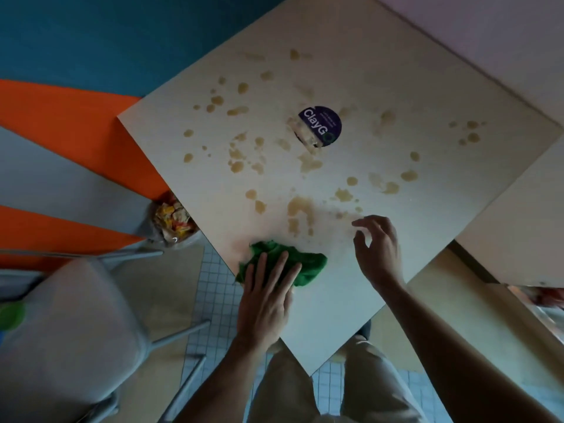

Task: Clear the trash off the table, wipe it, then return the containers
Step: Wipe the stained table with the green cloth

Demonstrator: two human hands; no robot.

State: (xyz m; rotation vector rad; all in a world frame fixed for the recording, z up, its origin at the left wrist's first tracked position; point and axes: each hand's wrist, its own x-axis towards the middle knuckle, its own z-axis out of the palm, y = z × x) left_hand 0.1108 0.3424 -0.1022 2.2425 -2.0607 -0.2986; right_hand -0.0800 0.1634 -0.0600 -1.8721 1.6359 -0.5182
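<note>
A pale square table (381, 87) fills the middle of the head view, spattered with several brown spill marks (300, 210). A round dark sticker (320, 125) sits near its centre. My left hand (267, 296) presses flat, fingers straight, on a crumpled green cloth (308, 264) near the table's near-left edge. My right hand (378, 248) hovers just right of the cloth, fingers loosely curled and holding nothing.
A clear bag of crumpled wrappers (174, 219) sits below the table's left edge. A grey chair (73, 325) stands at the lower left, with a green lid (12, 314) at the frame's left edge. Another table (518, 218) adjoins on the right.
</note>
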